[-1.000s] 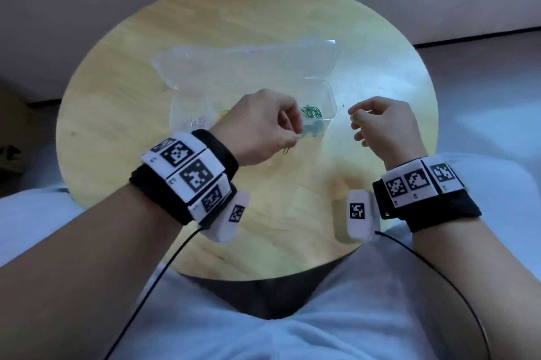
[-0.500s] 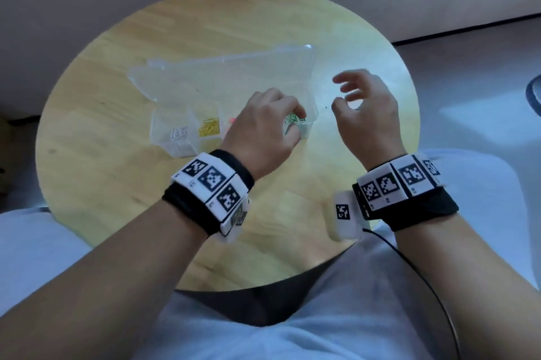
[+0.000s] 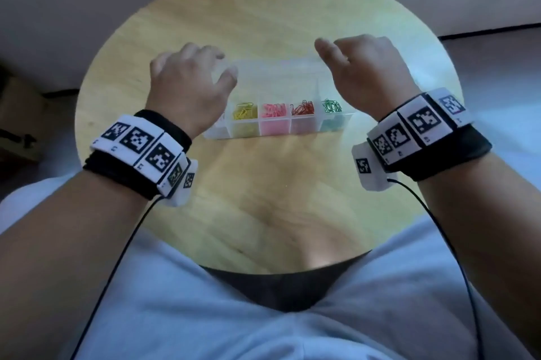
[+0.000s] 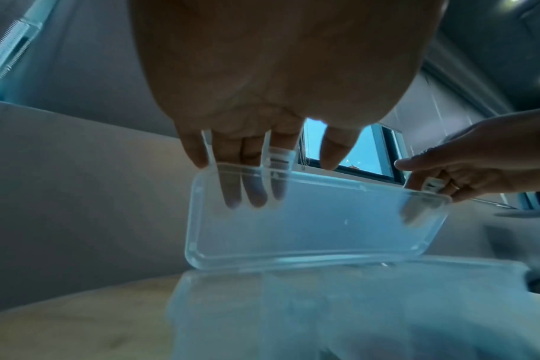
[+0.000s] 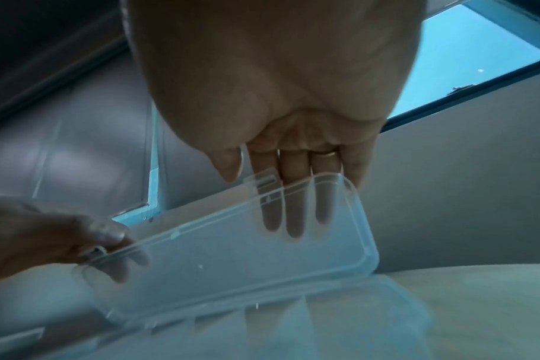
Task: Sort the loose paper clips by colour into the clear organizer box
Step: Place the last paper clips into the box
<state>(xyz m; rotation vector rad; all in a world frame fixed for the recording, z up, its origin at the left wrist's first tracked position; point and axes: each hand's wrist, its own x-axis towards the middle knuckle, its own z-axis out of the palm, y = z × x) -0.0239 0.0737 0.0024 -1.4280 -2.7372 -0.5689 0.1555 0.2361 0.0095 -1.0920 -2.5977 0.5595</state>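
The clear organizer box stands mid-table, its compartments holding yellow, pink, red and green paper clips. My left wrist hides the leftmost compartment. The hinged clear lid stands raised behind the compartments. My left hand pinches the lid's top edge near its left end, and my right hand pinches it near the right end. In the left wrist view my left hand has its fingers behind the lid. The right hand holds the lid the same way.
The box sits on a round wooden table whose near edge meets my lap. Black cables hang from both wristbands. A wall stands behind the table, and dark floor shows at the right.
Both hands left the green compartment and reached to the lid. The lid, lying flat behind the box before, now stands lifted in both hands.
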